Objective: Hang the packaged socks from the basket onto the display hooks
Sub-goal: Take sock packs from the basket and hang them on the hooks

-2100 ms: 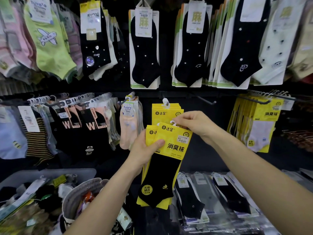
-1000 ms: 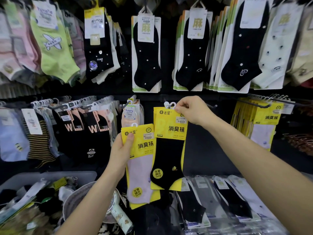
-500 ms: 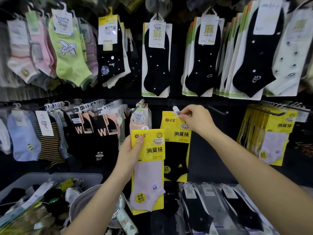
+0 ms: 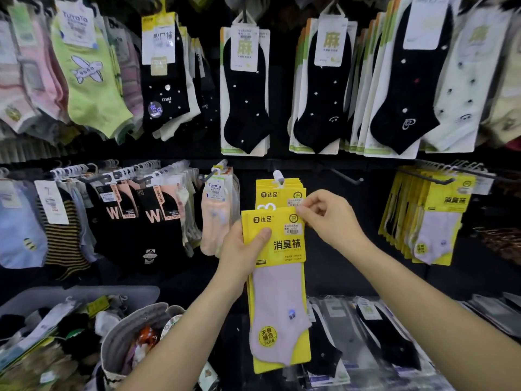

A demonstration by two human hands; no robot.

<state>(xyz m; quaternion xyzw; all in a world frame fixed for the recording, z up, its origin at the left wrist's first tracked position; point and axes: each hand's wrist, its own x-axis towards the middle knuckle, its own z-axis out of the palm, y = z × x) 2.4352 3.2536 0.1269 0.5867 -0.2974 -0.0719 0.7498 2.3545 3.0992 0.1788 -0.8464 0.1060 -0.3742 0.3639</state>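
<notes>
Sock pack (image 4: 277, 292), lilac sock on yellow card, is now up in front of the middle hook (image 4: 277, 176), not on it yet. Half a second ago my right grip (image 4: 332, 218) was still up at that hook settling the black one. It's since dropped down and is pinching this pack's top right corner. Left grip (image 4: 245, 249) is clamped on the left edge, thumb across the front.

So I reckon the black one's done, somewhere in the stack (image 4: 282, 190) behind, and this is next. Its white loop (image 4: 266, 206) sits just under the hook tip, so it needs a lift and a thread-on. Lilac ones like it hang in the right bunch (image 4: 439, 221) though, so maybe it belongs there. Basket (image 4: 112, 345) isn't empty yet.
</notes>
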